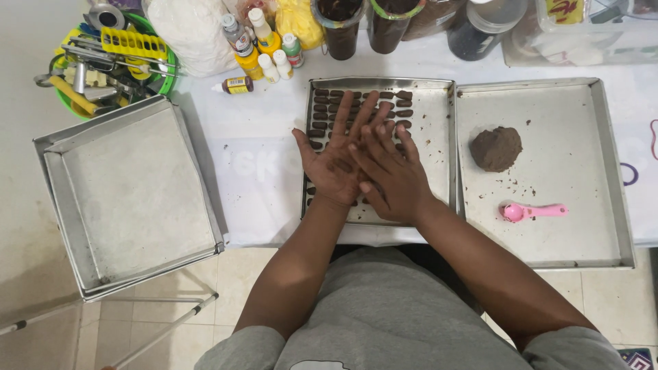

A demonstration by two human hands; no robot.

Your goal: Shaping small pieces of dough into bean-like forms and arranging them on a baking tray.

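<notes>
The left hand (334, 159) lies palm up over the middle baking tray (439, 109), its fingers (343, 113) spread wide and flat, with dark brown smears across the palm. The right hand (392, 175) lies palm down across it, fingers straight and loosely fanned, pressing against the left palm; whether a piece of dough sits between the two palms cannot be told, since the right hand covers that spot.

Under both hands, rows of small dark brown dough pieces (404, 104) fill the left and top part of that tray: short, oblong, matte, set close together in neat lines. The tray's right strip is bare metal with a few crumbs.

Just to the right stands a second tray (603, 137), holding a rough, lumpy ball of the same brown dough (495, 148) and, nearer the person, a pink measuring spoon (531, 212), well apart from the hands. At the left a stack of empty trays (130, 199) rests on a stand beside the white counter (260, 123). Small colouring bottles (264, 48) stand along the back of the counter
</notes>
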